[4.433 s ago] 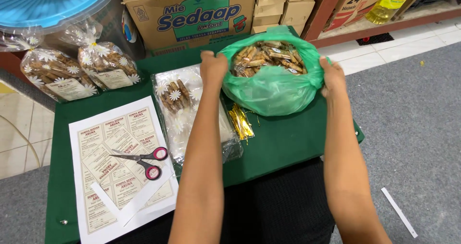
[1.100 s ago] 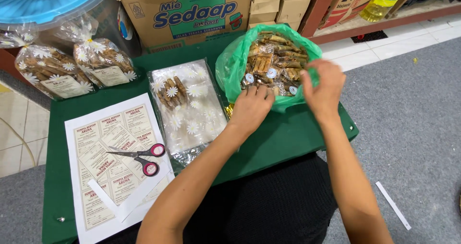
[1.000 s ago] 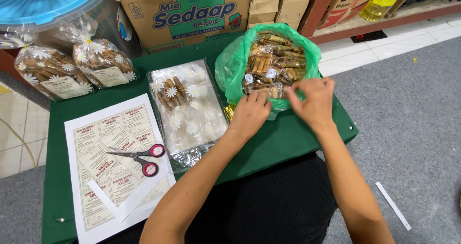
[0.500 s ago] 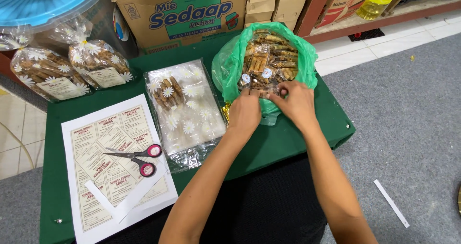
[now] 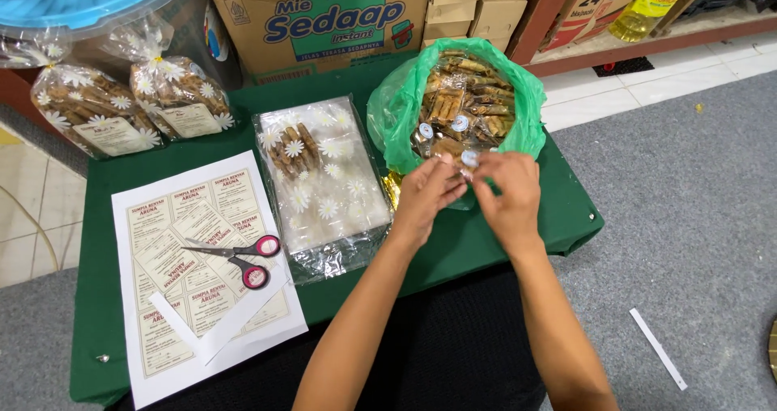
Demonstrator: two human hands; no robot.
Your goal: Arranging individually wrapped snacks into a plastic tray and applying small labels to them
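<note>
On the green worktop (image 5: 502,241) an open green bag (image 5: 405,120) of wrapped snacks (image 5: 461,108) stands at the far right edge, where the left hand (image 5: 425,197) and right hand (image 5: 506,192) meet at its mouth, fingertips pinched on a small packet (image 5: 469,158).

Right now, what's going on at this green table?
A person has both hands at the near edge of an open green plastic bag full of small wrapped snacks. The left hand and right hand pinch a small item between their fingertips. Scissors lie on a sheet of labels nearby.
</note>
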